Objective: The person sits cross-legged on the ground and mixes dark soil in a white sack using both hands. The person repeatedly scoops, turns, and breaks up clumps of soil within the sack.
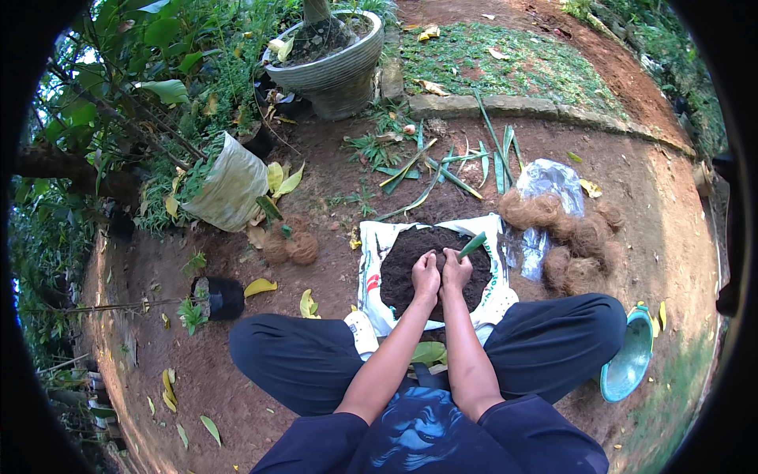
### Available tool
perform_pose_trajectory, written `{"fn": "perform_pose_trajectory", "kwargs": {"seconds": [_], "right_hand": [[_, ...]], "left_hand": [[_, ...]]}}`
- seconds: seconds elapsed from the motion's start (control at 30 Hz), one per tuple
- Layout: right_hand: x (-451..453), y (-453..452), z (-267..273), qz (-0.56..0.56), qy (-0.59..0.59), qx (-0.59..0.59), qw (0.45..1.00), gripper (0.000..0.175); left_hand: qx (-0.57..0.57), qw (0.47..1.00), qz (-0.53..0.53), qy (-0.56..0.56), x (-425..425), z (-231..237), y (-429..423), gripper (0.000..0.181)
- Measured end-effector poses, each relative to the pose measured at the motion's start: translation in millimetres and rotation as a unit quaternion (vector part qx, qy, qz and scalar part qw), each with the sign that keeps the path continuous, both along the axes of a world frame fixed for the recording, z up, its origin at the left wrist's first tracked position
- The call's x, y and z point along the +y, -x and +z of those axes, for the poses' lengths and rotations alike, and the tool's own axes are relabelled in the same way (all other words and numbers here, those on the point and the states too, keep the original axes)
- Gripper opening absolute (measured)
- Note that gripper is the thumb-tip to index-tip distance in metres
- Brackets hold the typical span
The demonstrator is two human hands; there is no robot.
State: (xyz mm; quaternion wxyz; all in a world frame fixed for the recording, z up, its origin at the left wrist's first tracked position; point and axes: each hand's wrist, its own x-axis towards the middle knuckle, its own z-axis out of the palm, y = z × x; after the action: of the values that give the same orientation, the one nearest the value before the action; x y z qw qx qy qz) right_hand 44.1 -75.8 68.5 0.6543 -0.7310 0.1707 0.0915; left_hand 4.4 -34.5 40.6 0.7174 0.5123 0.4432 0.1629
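Dark soil (402, 249) fills an opened white plastic sack (370, 249) that lies on the ground before me. My left hand (425, 275) and my right hand (457, 271) are held close together over this soil, fingers curled inwards. A green leaf piece (474, 244) sticks out from the top of my right hand, which appears to grip its lower end. Something dark sits between the fingertips of both hands, but it is too small to name. Whether my left hand holds any of it cannot be made out.
Brown fibre balls (586, 234) lie on clear plastic (553, 178) right of the sack. Cut long leaves (450, 169) are strewn beyond it. Fibre bundles (293, 243), a black pot (225, 298) and a tilted pale grow bag (234, 183) are leftward; a green basin (628, 355) is by my right knee.
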Motion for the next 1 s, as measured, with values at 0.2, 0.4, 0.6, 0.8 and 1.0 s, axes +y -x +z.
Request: {"fn": "perform_pose_trajectory", "kwargs": {"seconds": [0.2, 0.4, 0.6, 0.8, 1.0], "right_hand": [[-4.7, 9.2, 4.4, 0.105, -0.006, -0.011, 0.994, 0.037], [-6.3, -4.8, -0.1, 0.050, 0.140, 0.040, 0.988, 0.046], [-4.1, 4.5, -10.4, 0.137, 0.046, -0.006, 0.989, 0.044], [-2.6, 1.2, -5.8, 0.017, 0.109, 0.014, 0.994, 0.044], [-9.7, 0.7, -3.6, 0.029, 0.001, 0.028, 0.999, 0.047]], "left_hand": [[-0.041, 0.995, 0.016, 0.088, 5.3, -7.6, 0.1, 0.040], [-0.022, 0.993, -0.097, 0.067, -1.2, -1.6, -3.2, 0.036], [-0.040, 0.996, 0.006, 0.084, 10.0, 2.1, 0.6, 0.037], [-0.066, 0.984, -0.080, 0.146, 1.2, 3.9, -0.7, 0.034], [-0.057, 0.989, -0.071, 0.115, 24.9, -7.8, 0.7, 0.045]]}}
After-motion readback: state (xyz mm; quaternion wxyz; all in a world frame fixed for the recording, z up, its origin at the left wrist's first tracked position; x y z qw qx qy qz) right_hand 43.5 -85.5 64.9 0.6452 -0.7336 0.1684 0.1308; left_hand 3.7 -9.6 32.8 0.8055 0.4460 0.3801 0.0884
